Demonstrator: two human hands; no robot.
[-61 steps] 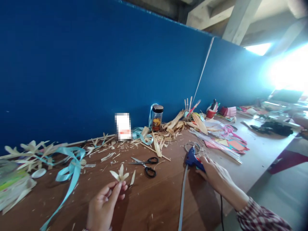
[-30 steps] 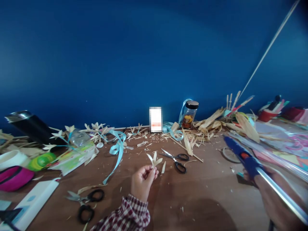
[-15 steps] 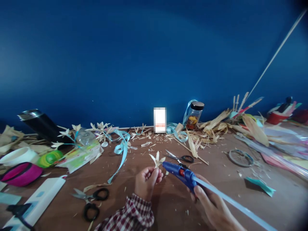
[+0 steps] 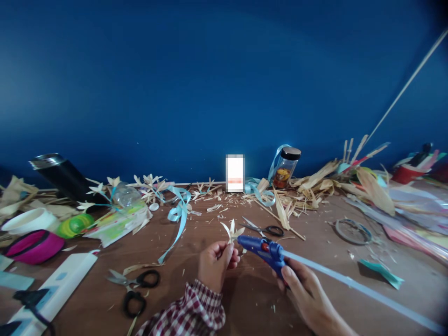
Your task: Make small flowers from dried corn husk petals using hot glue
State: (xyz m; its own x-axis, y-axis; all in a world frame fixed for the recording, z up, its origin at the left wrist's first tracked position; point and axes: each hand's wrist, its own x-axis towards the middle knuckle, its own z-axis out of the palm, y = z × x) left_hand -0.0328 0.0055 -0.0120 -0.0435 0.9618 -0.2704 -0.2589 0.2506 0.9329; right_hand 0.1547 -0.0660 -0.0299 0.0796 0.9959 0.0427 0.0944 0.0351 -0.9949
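Brown wooden table point(image 4: 87, 289) spans the bottom. Maroon-and-white checked sleeve point(image 4: 203, 305) runs up from lower centre to the left hand point(image 4: 214, 267), wrist near upright, thumb pointing up. Right hand point(image 4: 305, 289) angles in from lower right, wrist bare. Blue plastic glue gun point(image 4: 275, 255) clamped in right fingers, thumb along its side, nozzle pointing left, long translucent stick point(image 4: 346, 280) out the back. Cream pointed-petal flower point(image 4: 232, 232) pinched at its base between left thumb and fingertips, over the table, petals up, right at the nozzle; can't tell if touching
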